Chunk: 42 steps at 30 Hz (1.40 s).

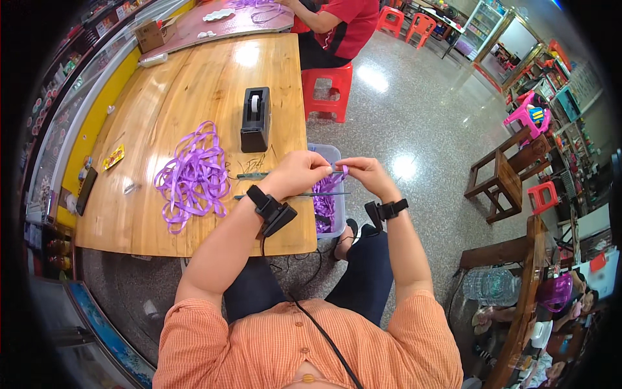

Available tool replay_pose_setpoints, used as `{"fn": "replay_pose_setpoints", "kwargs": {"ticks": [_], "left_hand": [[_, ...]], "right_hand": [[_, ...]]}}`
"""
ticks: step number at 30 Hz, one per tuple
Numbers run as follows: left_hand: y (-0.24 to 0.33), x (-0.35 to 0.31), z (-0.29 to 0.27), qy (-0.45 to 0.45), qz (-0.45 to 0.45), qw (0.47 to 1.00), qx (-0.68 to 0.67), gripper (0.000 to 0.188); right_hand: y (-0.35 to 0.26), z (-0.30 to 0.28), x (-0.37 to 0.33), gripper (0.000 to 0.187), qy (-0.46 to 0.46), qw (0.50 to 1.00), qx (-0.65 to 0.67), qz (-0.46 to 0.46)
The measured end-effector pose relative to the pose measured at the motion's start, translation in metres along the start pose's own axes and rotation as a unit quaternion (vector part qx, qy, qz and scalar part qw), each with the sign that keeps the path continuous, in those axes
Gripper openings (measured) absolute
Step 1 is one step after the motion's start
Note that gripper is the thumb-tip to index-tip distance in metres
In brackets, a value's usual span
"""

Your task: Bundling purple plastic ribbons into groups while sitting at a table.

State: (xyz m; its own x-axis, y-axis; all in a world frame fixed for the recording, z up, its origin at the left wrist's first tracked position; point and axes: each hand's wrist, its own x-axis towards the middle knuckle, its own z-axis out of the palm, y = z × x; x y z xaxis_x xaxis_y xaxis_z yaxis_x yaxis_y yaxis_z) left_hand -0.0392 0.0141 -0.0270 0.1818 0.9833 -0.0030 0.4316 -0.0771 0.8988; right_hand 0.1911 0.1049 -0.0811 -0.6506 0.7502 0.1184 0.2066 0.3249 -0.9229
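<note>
My left hand (301,172) is closed in a pinch over the table's right edge, apparently on a thin dark rod (251,176) that runs beneath it. At the rod's right end a short purple ribbon loop (344,171) shows, pinched in the fingers of my right hand (368,174). A second thin rod (332,194) lies across the table edge, just below my left hand. Under both hands stands a translucent plastic bin (341,223) with purple ribbon pieces (324,209) in it. To the left, a tangled heap of purple ribbon (192,175) lies on the wooden table (136,223).
A black tape dispenser (255,123) stands beyond my left hand, with thin dark strands (249,163) nearby. A yellow packet (114,157) lies at the far left. Across the table, a person in red (346,29) sits on a red stool (328,91). A wooden chair (502,178) stands right.
</note>
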Motion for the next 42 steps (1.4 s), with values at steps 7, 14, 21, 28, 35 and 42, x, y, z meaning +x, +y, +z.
{"fn": "replay_pose_setpoints", "kwargs": {"ticks": [7,14,21,28,35,42], "left_hand": [[-0.019,0.007,-0.007,0.035,0.224,0.954,0.195,0.022],[-0.02,0.002,-0.008,-0.023,0.176,0.958,0.227,0.025],[-0.013,-0.001,-0.004,-0.035,0.158,0.963,0.216,0.027],[0.002,-0.004,0.002,-0.03,0.082,0.97,0.227,0.031],[0.038,-0.055,0.008,-0.007,0.13,0.935,0.331,0.033],[0.021,-0.204,0.091,-0.155,0.069,0.983,0.071,0.018]], "right_hand": [[0.023,0.035,0.007,0.025,-0.038,0.995,0.079,0.041],[0.022,0.085,-0.032,0.02,-0.049,0.964,0.237,0.107],[0.057,0.144,-0.13,0.019,-0.038,0.886,0.358,0.292],[0.067,0.173,-0.204,0.025,-0.078,0.843,0.32,0.425],[0.021,0.169,-0.233,0.025,-0.077,0.835,0.343,0.423],[-0.016,0.162,-0.257,0.023,-0.094,0.85,0.366,0.367]]}}
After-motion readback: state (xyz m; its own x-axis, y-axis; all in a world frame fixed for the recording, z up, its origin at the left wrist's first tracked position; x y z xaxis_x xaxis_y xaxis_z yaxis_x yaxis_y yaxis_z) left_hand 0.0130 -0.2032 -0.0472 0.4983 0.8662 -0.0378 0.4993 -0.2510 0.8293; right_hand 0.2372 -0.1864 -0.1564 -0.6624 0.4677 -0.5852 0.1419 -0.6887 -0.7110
